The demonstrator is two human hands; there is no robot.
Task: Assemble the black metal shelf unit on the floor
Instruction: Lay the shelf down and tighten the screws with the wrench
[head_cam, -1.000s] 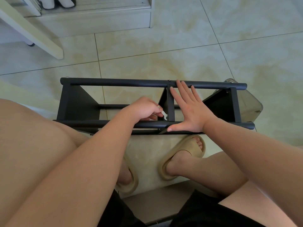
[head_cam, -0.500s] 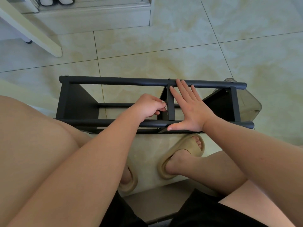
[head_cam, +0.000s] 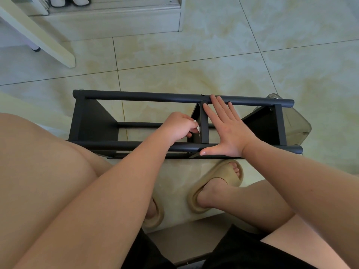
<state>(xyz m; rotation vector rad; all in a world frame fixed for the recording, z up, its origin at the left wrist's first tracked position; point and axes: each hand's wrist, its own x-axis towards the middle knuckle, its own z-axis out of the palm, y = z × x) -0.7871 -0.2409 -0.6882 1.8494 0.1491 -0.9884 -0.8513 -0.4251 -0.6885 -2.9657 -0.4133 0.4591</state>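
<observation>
Shelf parts are joined into a long black frame: the black metal shelf unit (head_cam: 95,125) lies on its side on the tiled floor (head_cam: 194,61), just beyond the seated person's feet. Two round tubes run left to right, the far tube (head_cam: 136,96) and the near tube (head_cam: 116,145). Flat struts cross between them at the left end, near the middle and at the right end. Dark shelf panels slope down inside the frame. Small silver screw heads show on top of the far tube.

Both grips are bare hands. The left grip (head_cam: 175,127) reaches over the near tube into the frame, fingers curled tight, and pinches a small white tool (head_cam: 196,128) right beside the middle strut (head_cam: 204,125). Most of the tool is hidden in the fingers, so I cannot tell its kind.

The right grip (head_cam: 229,133) lies flat and spread just right of that strut and holds nothing. Its fingertips (head_cam: 213,98) touch the far tube and its thumb (head_cam: 207,151) rests along the near tube, with the palm bridging the gap between them.

Below the frame, the right foot wears a beige slipper (head_cam: 223,177); the other foot is partly hidden under the left forearm. A translucent grey container (head_cam: 297,125) sits against the frame's right end. A white furniture leg (head_cam: 38,33) slants across the upper left corner.
</observation>
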